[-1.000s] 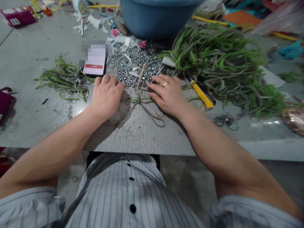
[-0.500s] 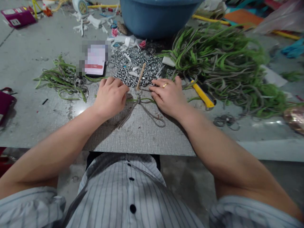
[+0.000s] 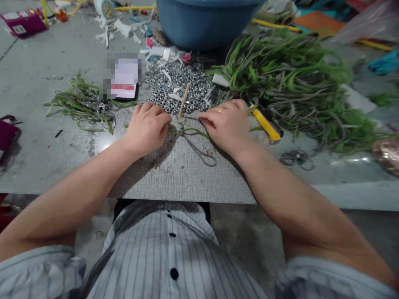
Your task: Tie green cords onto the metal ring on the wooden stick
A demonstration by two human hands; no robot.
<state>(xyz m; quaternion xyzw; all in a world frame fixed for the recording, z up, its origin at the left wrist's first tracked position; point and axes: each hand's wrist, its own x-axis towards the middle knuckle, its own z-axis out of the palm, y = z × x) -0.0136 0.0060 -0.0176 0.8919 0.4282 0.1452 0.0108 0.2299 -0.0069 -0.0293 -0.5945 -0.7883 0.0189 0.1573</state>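
Grey and green cords are knotted together below a small metal ring, which sits at the foot of an upright wooden stick. My right hand, wearing a ring, pinches a grey cord between thumb and forefinger, to the right of the stick. On the other side, my left hand is closed with its fingertips pressed together. What it grips is hidden, though a green cord runs towards it. Two grey cord ends and a loop lie on the table towards me.
Metal rings or nuts are spread behind my hands. A phone and a small cord bundle lie left. To the right are a yellow cutter knife and a big heap of cords. A blue basin stands behind.
My right hand has shifted slightly right, and its fingers have come together on the grey cord, now drawn out straighter. My left hand has barely moved.
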